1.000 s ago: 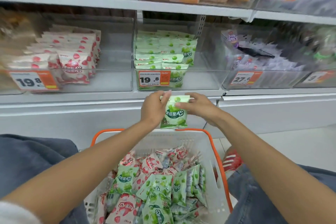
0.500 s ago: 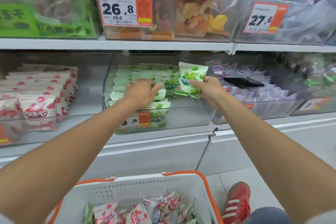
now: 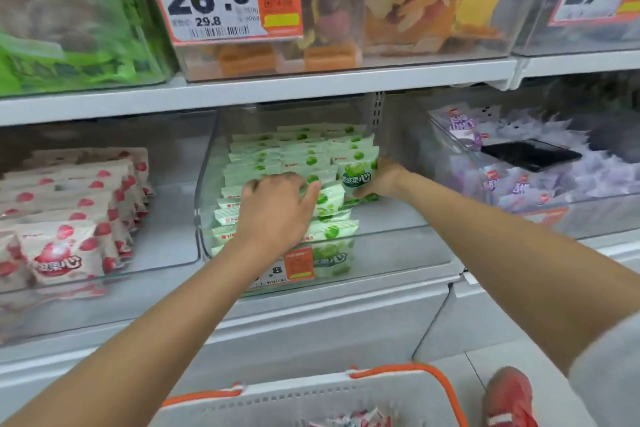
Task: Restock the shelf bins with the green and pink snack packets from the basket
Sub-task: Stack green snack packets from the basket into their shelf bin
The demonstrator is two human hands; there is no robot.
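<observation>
Inside bin [image 3: 206, 191], right hand [image 3: 383, 181] around packet [image 3: 356, 173]

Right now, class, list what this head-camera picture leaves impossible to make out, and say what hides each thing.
1. Green bin's price label: head view, the left forearm covers its first digits.
2. Basket: head view, the bottom edge cuts it off; most contents unseen.
3. Right hand: head view, most of its fingers are behind the green packet it holds.
4. Black flat object in the purple-packet bin: head view, too blurred to identify.
</observation>
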